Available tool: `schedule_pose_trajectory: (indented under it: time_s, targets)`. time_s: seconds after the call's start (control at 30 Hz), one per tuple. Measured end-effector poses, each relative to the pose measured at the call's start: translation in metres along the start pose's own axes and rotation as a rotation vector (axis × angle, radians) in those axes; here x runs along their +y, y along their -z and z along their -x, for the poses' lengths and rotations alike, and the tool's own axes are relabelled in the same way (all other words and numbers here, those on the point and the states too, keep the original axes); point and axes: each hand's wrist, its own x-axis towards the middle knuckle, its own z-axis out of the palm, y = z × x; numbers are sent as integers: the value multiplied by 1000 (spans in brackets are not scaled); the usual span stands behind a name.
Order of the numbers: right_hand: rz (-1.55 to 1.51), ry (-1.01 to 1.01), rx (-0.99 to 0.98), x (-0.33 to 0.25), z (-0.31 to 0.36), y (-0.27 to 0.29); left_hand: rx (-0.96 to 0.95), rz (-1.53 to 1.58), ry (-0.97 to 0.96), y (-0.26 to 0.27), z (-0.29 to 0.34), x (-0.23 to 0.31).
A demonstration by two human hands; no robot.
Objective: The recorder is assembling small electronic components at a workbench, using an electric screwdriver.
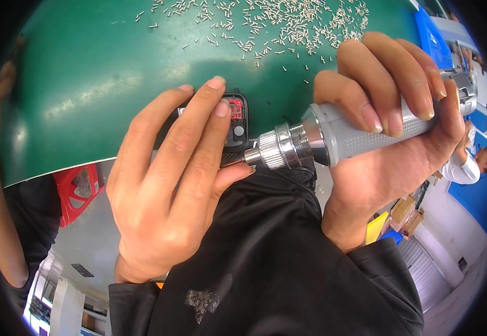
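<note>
My right hand (pixel 386 162) is wrapped around a grey electric screwdriver (pixel 347 137) with a knurled metal collar. The tool lies nearly level, its nose pointing left toward my left hand (pixel 165 179). At the table's near edge, the left fingers lie over a small black plastic housing (pixel 246 120) and hold it. Part of a red circuit board (pixel 236 110) shows inside the housing; my fingers cover the rest. The left thumb and fingertips are beside the screwdriver's thin bit (pixel 232 164). Whether the bit touches a screw is hidden.
Many small loose screws (pixel 302 25) are scattered across the far part of the green table (pixel 81 95). A red plastic stool (pixel 81 193) stands below its left edge. Another person's arm (pixel 0 207) is at the far left. A blue bin (pixel 431 39) is at the upper right.
</note>
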Motion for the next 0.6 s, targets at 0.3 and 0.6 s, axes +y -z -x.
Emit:
schedule_pose_trajectory:
  time_s: [0.3,0.6]
  targets:
    - [-26,-3,-13,0,-5,0,-5,-3,-3,2,-1,-3]
    - [-74,-28,4,6,-3,4,-19,-8,-3,2,2,-4]
